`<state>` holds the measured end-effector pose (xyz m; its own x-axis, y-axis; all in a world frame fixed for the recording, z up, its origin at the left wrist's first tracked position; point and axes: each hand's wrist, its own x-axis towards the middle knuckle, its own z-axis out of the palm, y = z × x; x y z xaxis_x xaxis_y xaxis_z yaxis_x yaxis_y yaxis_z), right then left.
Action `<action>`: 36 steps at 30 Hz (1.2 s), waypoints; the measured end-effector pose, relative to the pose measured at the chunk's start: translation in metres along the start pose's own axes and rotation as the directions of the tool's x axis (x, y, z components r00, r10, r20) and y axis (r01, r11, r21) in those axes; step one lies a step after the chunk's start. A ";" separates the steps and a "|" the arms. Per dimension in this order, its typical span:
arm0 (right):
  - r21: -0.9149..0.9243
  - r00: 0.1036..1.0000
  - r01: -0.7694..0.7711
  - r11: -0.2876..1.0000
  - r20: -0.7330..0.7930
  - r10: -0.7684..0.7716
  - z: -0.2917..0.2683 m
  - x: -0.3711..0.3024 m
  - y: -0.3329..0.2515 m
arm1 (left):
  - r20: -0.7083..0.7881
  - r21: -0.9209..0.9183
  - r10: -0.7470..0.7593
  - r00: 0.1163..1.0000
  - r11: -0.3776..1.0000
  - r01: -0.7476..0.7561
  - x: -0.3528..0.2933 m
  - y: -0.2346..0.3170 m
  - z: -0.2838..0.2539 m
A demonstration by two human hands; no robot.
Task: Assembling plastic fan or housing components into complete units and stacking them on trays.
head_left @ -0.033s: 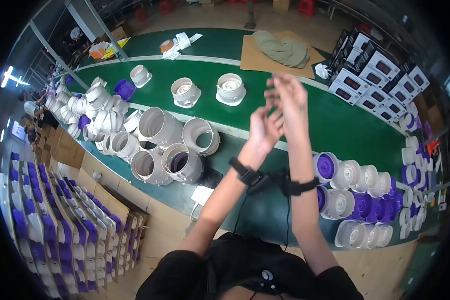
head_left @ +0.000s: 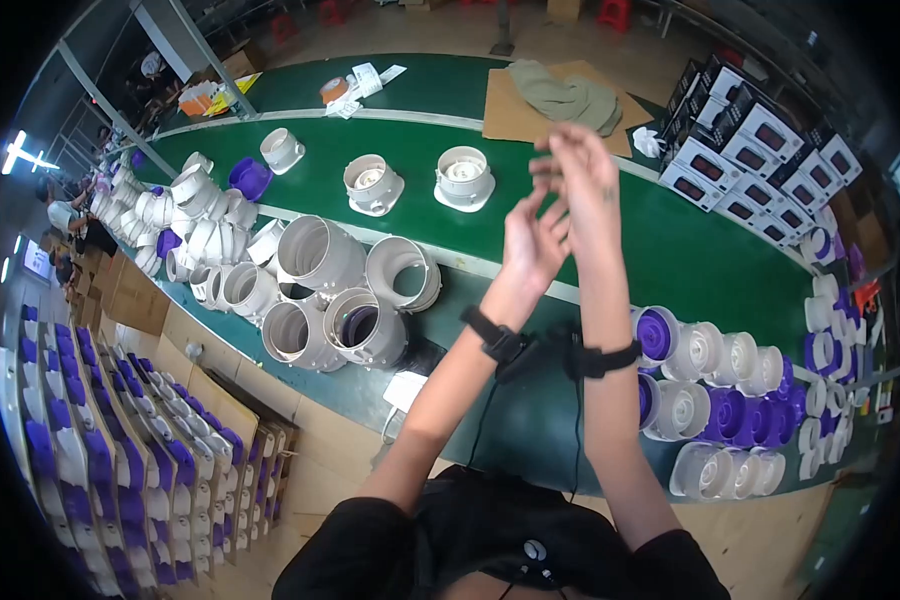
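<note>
Both my hands are raised close together over the green conveyor belt (head_left: 690,240). My left hand (head_left: 537,240) has its palm turned up and its fingers loosely apart, with nothing visible in it. Just beyond and to its right is my right hand (head_left: 587,185), fingers slightly bent and spread, likewise holding nothing I can see. Their fingers overlap in the view, so I cannot tell whether they touch. The nearest part is a white round plastic base (head_left: 464,180) standing on the belt to the left. A similar white base (head_left: 373,186) stands farther left.
White cylindrical housings (head_left: 315,250) crowd the bench at left. White and purple round parts (head_left: 682,412) stand in rows at right. Stacked boxes (head_left: 760,150) and a grey-green cloth (head_left: 560,97) on cardboard lie at the far side. Racks of parts (head_left: 120,450) stand lower left.
Both hands have shifted slightly to the right, and the right hand's fingers reach a little farther away. The parts on the belt keep their places among one another.
</note>
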<state>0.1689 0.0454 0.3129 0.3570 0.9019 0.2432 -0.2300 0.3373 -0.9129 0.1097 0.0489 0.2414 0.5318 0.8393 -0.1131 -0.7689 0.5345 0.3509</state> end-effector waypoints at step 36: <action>-0.159 0.935 -0.353 0.922 -0.030 0.353 -0.095 0.134 0.344 | -0.312 0.696 0.471 0.825 0.704 -0.139 0.165 0.025 -0.248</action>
<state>0.2238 0.2568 0.0004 0.2802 0.9542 -0.1046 -0.1946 -0.0502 -0.9796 0.0901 0.2257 0.0006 -0.0346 0.9754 -0.2179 -0.3687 0.1902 0.9099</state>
